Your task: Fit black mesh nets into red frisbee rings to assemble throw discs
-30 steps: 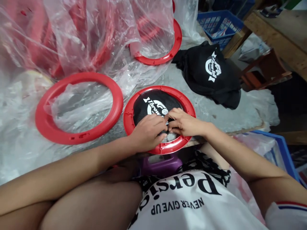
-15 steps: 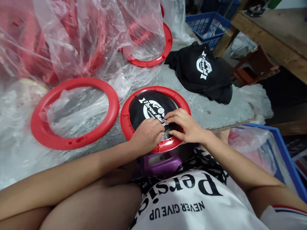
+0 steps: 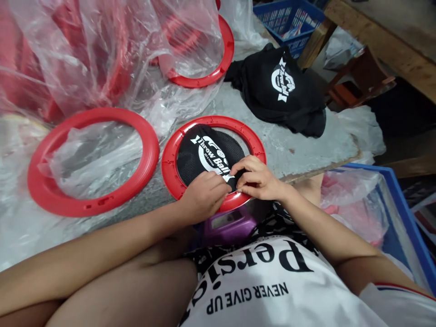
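Note:
A red plastic ring [image 3: 254, 140] lies at the near edge of the grey table [image 3: 299, 152]. A black mesh net [image 3: 204, 154] with white "Throw Ball" print covers most of its opening, bunched toward the left. My left hand [image 3: 203, 196] and my right hand [image 3: 257, 178] meet at the ring's near rim, and both pinch the net's near edge there. A purple object [image 3: 228, 223] sits just under the ring, by my lap.
An empty red ring [image 3: 102, 202] lies to the left on clear plastic sheeting. Another red ring [image 3: 204, 79] sits farther back under a plastic bag of red parts [image 3: 85, 50]. A pile of black nets [image 3: 282, 93] lies at right. Blue crates stand at the far right [image 3: 403, 213] and back [image 3: 289, 18].
The view has shifted so everything sits a little further left. The net has bunched up toward the left inside the ring, and both hands have closed on its near edge.

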